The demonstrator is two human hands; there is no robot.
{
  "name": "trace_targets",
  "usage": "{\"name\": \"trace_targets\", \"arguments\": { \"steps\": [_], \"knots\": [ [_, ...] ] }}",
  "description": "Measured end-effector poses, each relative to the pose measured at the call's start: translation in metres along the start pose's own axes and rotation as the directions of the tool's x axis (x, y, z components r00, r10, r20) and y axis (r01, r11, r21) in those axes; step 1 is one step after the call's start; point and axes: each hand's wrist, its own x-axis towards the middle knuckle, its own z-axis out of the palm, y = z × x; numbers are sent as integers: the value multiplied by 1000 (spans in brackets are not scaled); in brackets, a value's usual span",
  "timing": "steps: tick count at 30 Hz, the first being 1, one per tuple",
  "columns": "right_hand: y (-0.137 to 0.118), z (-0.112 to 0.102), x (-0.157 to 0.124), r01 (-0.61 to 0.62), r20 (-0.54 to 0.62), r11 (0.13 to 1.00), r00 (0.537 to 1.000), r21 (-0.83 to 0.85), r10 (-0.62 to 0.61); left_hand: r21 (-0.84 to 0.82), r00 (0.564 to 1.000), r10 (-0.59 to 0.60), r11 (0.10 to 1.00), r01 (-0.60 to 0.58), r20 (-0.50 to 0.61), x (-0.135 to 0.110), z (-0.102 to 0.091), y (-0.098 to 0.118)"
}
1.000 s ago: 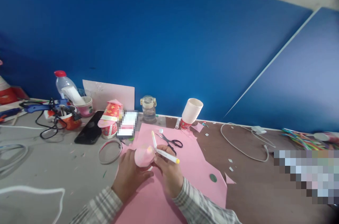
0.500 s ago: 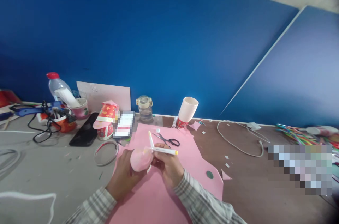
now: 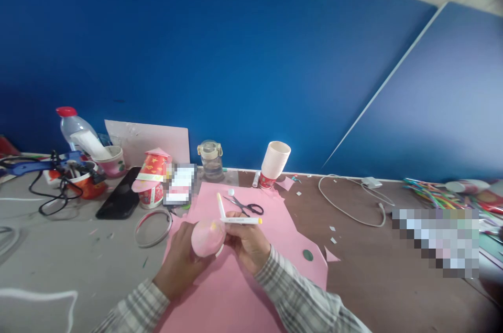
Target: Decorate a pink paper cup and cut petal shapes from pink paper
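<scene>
My left hand (image 3: 183,257) is wrapped around a rounded pink paper piece (image 3: 206,238), which has a yellowish patch on its upper right; a white edge shows below it. In my right hand (image 3: 247,241) is a white marker (image 3: 243,221), held between thumb and fingers, its yellow end pointing right. A second white stick with a yellow tip (image 3: 220,204) slants up from beside my fingers; whether I hold it too is unclear. Both hands are over a large pink sheet (image 3: 228,301). Just beyond them on the sheet lie black-handled scissors (image 3: 247,207).
Stacked paper cups (image 3: 275,160) and a lidded bottle (image 3: 211,160) stand at the back. On the left are a decorated red cup model (image 3: 153,175), phone (image 3: 121,196), tape roll (image 3: 153,228) and tool cup (image 3: 86,186). A charger cable (image 3: 348,220) and paper scraps lie right.
The view has shifted slightly, so the desk items appear a little further left. Both hands keep their hold on the pink piece and the marker, with little visible movement.
</scene>
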Motion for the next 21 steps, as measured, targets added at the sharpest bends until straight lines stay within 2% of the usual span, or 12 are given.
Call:
{"name": "trace_targets", "arguments": {
  "steps": [11,14,18,21],
  "knots": [
    [0,0,8,-18,-2,1000,1000,-22,18,-35,999,-14,999,16,52,0,-2,-2],
    [2,-3,11,11,-10,999,1000,-31,-11,-12,1000,0,1000,1,31,-1,-1,-3],
    [4,-9,12,138,-73,990,987,-36,-141,91,995,39,995,-31,-90,-2,3,-4],
    [8,-12,8,339,-94,928,930,-158,-355,205,978,58,979,-16,-202,-2,4,-3]
  ]
}}
